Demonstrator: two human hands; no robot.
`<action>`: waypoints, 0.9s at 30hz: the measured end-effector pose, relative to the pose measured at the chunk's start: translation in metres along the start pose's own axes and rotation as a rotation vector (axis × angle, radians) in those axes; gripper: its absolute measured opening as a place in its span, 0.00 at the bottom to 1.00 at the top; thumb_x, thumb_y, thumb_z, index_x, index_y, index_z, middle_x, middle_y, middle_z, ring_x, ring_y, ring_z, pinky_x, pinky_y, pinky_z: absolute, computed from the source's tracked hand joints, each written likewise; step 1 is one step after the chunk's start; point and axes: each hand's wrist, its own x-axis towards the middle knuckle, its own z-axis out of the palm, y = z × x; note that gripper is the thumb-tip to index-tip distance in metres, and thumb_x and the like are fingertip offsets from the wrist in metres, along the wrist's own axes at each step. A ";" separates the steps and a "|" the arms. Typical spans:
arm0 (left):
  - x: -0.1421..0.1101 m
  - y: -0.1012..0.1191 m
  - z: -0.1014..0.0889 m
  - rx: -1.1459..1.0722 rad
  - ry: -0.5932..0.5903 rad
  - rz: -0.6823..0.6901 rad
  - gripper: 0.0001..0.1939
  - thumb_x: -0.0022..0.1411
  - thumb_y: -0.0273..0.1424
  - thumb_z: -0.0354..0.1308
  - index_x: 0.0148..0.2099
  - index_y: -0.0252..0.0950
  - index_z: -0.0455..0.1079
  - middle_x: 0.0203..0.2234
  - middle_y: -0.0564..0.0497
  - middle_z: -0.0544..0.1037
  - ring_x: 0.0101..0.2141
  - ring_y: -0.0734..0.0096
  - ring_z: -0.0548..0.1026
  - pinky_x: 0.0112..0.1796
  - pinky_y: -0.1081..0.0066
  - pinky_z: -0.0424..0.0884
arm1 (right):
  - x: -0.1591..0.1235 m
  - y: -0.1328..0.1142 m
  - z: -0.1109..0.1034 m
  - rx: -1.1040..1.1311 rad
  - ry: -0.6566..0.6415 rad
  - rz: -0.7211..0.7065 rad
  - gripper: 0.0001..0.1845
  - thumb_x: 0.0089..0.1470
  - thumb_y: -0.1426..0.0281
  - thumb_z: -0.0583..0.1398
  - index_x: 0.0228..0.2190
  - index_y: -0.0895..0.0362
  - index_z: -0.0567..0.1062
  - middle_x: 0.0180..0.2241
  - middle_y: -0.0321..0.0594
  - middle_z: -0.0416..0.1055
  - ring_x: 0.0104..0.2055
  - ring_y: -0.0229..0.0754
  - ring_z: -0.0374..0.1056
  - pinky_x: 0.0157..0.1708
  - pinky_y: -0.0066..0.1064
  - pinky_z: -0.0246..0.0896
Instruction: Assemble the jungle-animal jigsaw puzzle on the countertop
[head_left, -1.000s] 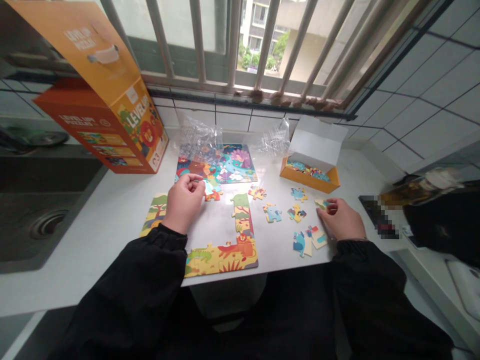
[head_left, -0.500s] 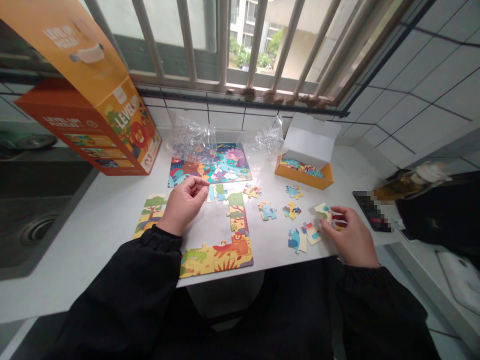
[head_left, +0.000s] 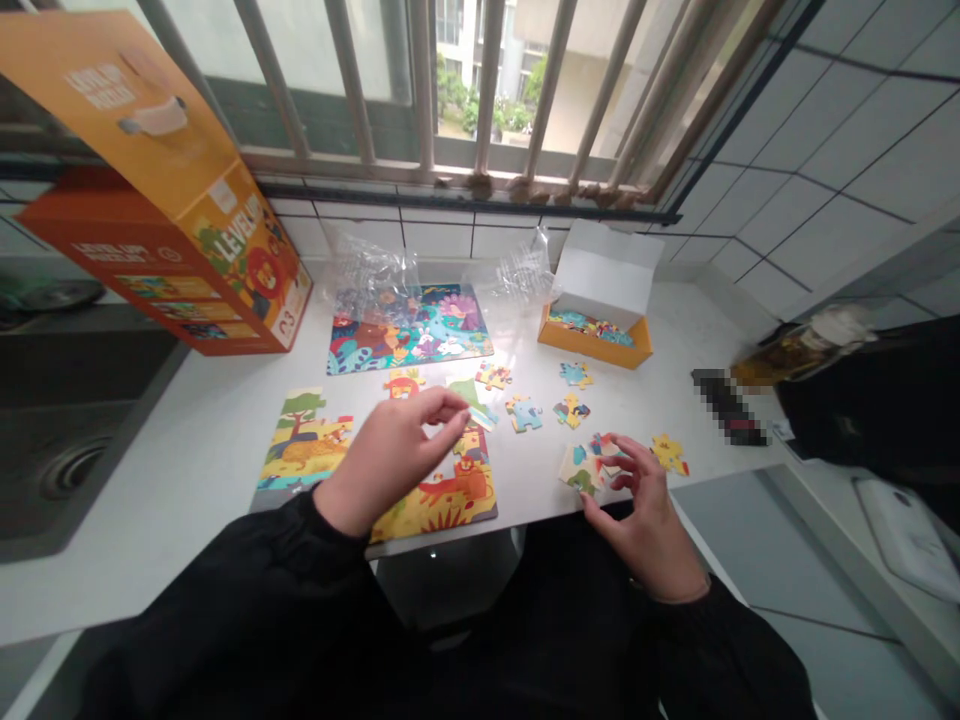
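As two hands [head_left: 396,450] [head_left: 651,525] hold pieces [head_left: 484,418] [head_left: 580,478], two boxes [head_left: 600,341] [head_left: 232,265] stand beyond; two wrappers [head_left: 375,272] [head_left: 521,265] between.

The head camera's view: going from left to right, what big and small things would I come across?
Tall orange cardboard puzzle box → the person's left hand → pale-blue jigsaw piece on the counter → the person's right hand → clear bottle of amber liquid.
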 end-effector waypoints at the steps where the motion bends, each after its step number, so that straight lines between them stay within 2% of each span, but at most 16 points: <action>1: -0.008 0.008 0.009 0.016 -0.051 0.040 0.10 0.74 0.41 0.61 0.49 0.45 0.80 0.40 0.52 0.88 0.39 0.59 0.86 0.42 0.63 0.79 | 0.001 -0.003 0.002 0.002 0.002 -0.008 0.45 0.62 0.64 0.69 0.72 0.43 0.55 0.71 0.54 0.61 0.57 0.53 0.75 0.46 0.48 0.81; 4: -0.031 0.018 0.044 0.172 -0.156 0.131 0.13 0.76 0.40 0.57 0.55 0.45 0.78 0.42 0.46 0.88 0.39 0.54 0.86 0.40 0.59 0.79 | 0.003 -0.012 0.005 -0.010 0.021 -0.020 0.45 0.63 0.66 0.69 0.73 0.43 0.55 0.71 0.54 0.61 0.57 0.52 0.75 0.46 0.47 0.80; 7: -0.045 0.018 0.074 0.257 -0.208 0.180 0.15 0.76 0.35 0.55 0.59 0.42 0.77 0.42 0.41 0.87 0.40 0.51 0.86 0.42 0.55 0.80 | 0.003 -0.018 0.006 -0.027 0.036 -0.025 0.44 0.63 0.66 0.68 0.72 0.44 0.56 0.71 0.55 0.61 0.56 0.52 0.75 0.45 0.47 0.79; 10: -0.051 0.019 0.088 0.204 -0.176 0.265 0.18 0.75 0.32 0.56 0.64 0.39 0.75 0.49 0.37 0.85 0.51 0.48 0.84 0.51 0.51 0.80 | 0.002 -0.025 0.008 -0.037 0.055 0.010 0.42 0.62 0.65 0.69 0.71 0.44 0.59 0.70 0.54 0.62 0.54 0.53 0.75 0.43 0.47 0.78; 12: -0.052 0.025 0.090 0.127 -0.121 0.253 0.20 0.75 0.33 0.57 0.65 0.39 0.74 0.51 0.38 0.85 0.55 0.48 0.81 0.57 0.50 0.79 | 0.000 -0.034 0.013 -0.025 0.089 0.070 0.41 0.62 0.64 0.69 0.70 0.45 0.61 0.69 0.54 0.64 0.52 0.53 0.76 0.41 0.46 0.78; 15: -0.050 0.034 0.087 -0.041 -0.068 0.080 0.17 0.75 0.39 0.59 0.62 0.42 0.76 0.50 0.42 0.86 0.53 0.52 0.82 0.56 0.52 0.79 | -0.002 -0.054 0.026 0.015 0.137 0.128 0.38 0.61 0.63 0.70 0.67 0.45 0.63 0.67 0.53 0.66 0.50 0.53 0.76 0.39 0.46 0.78; 18: -0.045 0.036 0.085 -0.295 -0.122 -0.140 0.17 0.74 0.45 0.61 0.57 0.43 0.76 0.45 0.44 0.87 0.46 0.55 0.85 0.50 0.55 0.81 | 0.000 -0.077 0.040 0.004 0.171 0.080 0.35 0.62 0.64 0.70 0.65 0.45 0.64 0.66 0.54 0.67 0.51 0.55 0.76 0.41 0.49 0.79; 21: -0.041 0.031 0.083 -0.580 -0.169 -0.319 0.19 0.73 0.48 0.61 0.54 0.40 0.76 0.41 0.45 0.87 0.42 0.57 0.86 0.45 0.59 0.80 | 0.006 -0.097 0.052 -0.029 0.204 -0.001 0.32 0.63 0.66 0.70 0.63 0.48 0.65 0.63 0.54 0.70 0.53 0.55 0.76 0.46 0.53 0.79; 23: -0.039 0.026 0.081 -0.681 -0.158 -0.383 0.20 0.73 0.49 0.61 0.52 0.38 0.75 0.40 0.45 0.86 0.42 0.57 0.85 0.44 0.61 0.80 | 0.008 -0.105 0.057 -0.020 0.198 -0.037 0.30 0.64 0.66 0.70 0.61 0.50 0.66 0.61 0.53 0.70 0.55 0.56 0.75 0.50 0.55 0.79; 27: -0.042 0.018 0.073 -0.686 -0.101 -0.402 0.20 0.71 0.49 0.62 0.49 0.37 0.76 0.37 0.46 0.85 0.41 0.59 0.84 0.43 0.65 0.78 | 0.008 -0.107 0.060 0.043 0.120 -0.089 0.26 0.66 0.66 0.69 0.61 0.50 0.68 0.60 0.54 0.70 0.58 0.56 0.74 0.52 0.57 0.79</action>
